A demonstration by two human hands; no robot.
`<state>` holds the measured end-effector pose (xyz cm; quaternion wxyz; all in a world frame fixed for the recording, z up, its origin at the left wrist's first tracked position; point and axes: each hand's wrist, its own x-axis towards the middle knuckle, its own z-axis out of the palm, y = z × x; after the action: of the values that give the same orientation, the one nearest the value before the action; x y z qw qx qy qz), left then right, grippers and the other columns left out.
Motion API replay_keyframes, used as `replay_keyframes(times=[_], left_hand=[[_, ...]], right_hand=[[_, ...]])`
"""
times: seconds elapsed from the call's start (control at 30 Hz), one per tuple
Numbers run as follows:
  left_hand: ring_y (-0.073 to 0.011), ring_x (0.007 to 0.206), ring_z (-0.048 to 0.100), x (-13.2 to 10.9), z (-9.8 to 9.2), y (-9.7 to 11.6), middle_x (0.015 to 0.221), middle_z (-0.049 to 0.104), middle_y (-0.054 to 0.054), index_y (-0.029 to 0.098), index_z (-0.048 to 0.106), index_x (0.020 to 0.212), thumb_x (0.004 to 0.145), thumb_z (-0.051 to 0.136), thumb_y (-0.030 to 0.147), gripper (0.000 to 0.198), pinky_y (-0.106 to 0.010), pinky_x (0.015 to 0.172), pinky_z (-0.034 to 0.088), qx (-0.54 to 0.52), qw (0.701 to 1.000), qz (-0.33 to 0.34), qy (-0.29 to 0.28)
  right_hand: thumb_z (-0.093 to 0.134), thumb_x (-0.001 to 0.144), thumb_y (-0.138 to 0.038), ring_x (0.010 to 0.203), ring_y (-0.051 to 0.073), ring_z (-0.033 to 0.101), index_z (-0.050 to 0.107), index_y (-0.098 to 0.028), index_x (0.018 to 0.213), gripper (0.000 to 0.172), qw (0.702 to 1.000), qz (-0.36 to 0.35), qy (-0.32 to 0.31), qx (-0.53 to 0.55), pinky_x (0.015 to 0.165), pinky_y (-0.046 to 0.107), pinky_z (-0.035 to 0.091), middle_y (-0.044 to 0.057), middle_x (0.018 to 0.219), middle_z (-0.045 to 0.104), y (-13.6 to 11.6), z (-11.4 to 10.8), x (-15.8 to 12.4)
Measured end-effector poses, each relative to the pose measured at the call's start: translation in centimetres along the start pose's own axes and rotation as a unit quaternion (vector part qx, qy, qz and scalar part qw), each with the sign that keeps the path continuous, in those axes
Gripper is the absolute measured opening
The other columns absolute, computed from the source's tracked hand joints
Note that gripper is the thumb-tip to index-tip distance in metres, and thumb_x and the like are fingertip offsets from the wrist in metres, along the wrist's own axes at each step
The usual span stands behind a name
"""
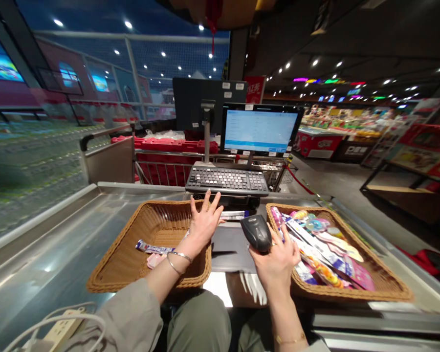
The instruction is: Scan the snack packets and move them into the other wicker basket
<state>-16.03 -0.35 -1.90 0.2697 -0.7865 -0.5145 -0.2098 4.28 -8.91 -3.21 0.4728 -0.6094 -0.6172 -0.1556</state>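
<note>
My left hand (201,224) reaches over the right rim of the left wicker basket (122,234), palm down and fingers spread, just short of the black keyboard (227,180). Nothing shows in its grasp. In that basket lie a blue-and-white slim packet (152,247) and a pink item (156,260), partly behind my wrist. My right hand (276,259) is closed around a black barcode scanner (256,232), beside the right wicker basket (374,292). Colourful slim packets and sweets (326,249) fill much of that basket. Another slim packet (234,215) lies between the baskets.
A lit monitor (261,128) stands behind the keyboard, with a second screen (194,102) turned away beside it. The metal counter (40,254) runs along the left. A power strip (64,327) with white cables sits at lower left. Shopping carts (165,168) stand beyond.
</note>
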Motion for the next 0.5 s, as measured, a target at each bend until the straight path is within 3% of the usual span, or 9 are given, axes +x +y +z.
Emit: replay_keyframes(times=[0.27,0.5], left_hand=[[-0.0362,0.149,0.005,2.2,-0.8,1.5,0.159,0.026,-0.006,0.028,0.063,0.124,0.090,0.062,0.040,0.036,-0.076,0.109,-0.010,-0.026,0.998,0.047,0.023],[-0.0380,0.149,0.011,4.3,-0.7,4.8,0.158,0.029,-0.006,0.029,0.064,0.121,0.088,0.065,0.044,0.037,-0.077,0.110,-0.005,-0.055,0.995,0.081,0.028]], right_hand=[[0.058,0.080,-0.044,0.131,0.035,0.044,0.069,-0.019,0.101,0.034,0.997,0.067,0.038,-0.020,0.106,0.057,0.021,0.011,0.107,0.072,2.3,-1.9,0.9],[0.054,0.080,-0.059,0.129,0.034,0.047,0.070,-0.018,0.095,0.047,0.989,0.131,0.063,-0.032,0.107,0.054,0.022,0.013,0.107,0.071,4.5,-4.0,1.7]])
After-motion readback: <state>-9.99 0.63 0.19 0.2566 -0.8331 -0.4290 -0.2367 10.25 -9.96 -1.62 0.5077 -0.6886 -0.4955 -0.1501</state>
